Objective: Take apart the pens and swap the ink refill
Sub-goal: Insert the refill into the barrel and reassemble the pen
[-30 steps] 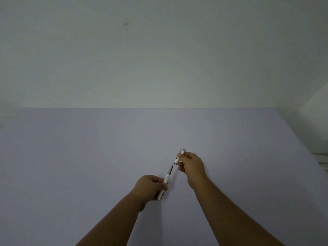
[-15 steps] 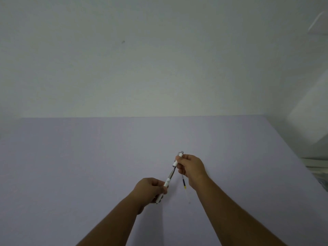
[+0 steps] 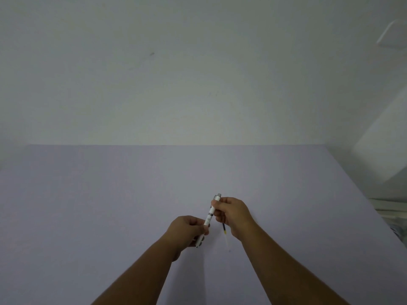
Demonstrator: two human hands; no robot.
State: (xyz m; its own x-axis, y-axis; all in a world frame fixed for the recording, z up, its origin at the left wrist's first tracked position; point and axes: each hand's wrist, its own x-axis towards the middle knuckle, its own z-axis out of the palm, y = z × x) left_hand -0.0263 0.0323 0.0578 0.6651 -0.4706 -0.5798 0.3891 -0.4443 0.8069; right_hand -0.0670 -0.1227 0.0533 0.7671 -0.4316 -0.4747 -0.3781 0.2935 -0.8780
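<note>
A white pen (image 3: 209,214) with grey bands is held slanted above the lilac table (image 3: 110,205), its clicker end pointing up and away. My left hand (image 3: 187,231) grips the lower barrel, whose metal tip pokes out below the fist. My right hand (image 3: 233,213) pinches the upper barrel near the clicker. The two barrel halves meet with no gap. A thin ink refill (image 3: 225,233), dark then yellow then clear, hangs down from under my right hand's fingers.
A plain pale wall rises behind the table's far edge. At the right edge the table ends beside a white cabinet (image 3: 383,150) and some white slats (image 3: 389,208) lower down.
The two barrel halves, pulled apart with the inner part showing a second ago, have been brought together. The loose refill under my right hand came into view.
</note>
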